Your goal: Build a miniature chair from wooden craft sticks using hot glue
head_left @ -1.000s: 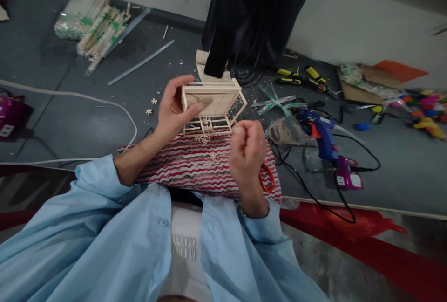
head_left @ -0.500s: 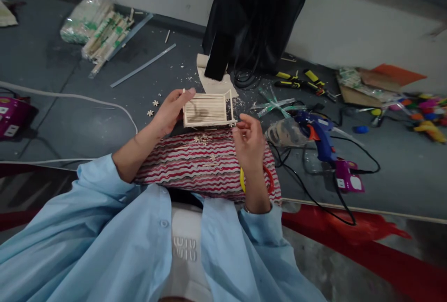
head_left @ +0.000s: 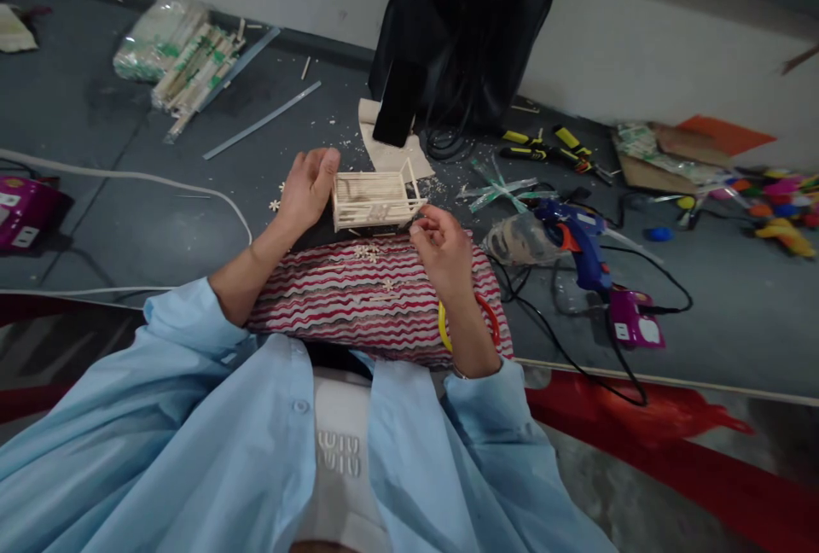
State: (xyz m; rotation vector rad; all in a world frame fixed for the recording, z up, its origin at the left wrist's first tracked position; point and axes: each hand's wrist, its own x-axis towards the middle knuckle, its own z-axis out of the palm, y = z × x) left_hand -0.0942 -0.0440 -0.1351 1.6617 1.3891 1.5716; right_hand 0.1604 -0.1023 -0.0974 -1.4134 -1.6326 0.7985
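A small open-topped frame of thin wooden sticks [head_left: 374, 199] sits level just beyond a red-and-white wavy striped cloth [head_left: 358, 297]. My left hand [head_left: 307, 190] grips its left end with curled fingers. My right hand [head_left: 441, 250] is at its right front corner, thumb and fingers pinched together; what they pinch is too small to make out. Tiny wooden flower pieces [head_left: 368, 253] lie on the cloth under the frame.
A blue glue gun [head_left: 576, 241] with black cable lies to the right, beside a purple plug [head_left: 630, 323]. Yellow-handled pliers [head_left: 550, 148], a black bag [head_left: 461, 32], packs of sticks [head_left: 185, 58], a white cable [head_left: 128, 176] and a yellow-and-red ring [head_left: 477, 323] surround the cloth.
The stick frame has been turned from standing on edge to lying level and lowered toward the cloth. My right hand has moved from above the cloth to the frame's right corner.
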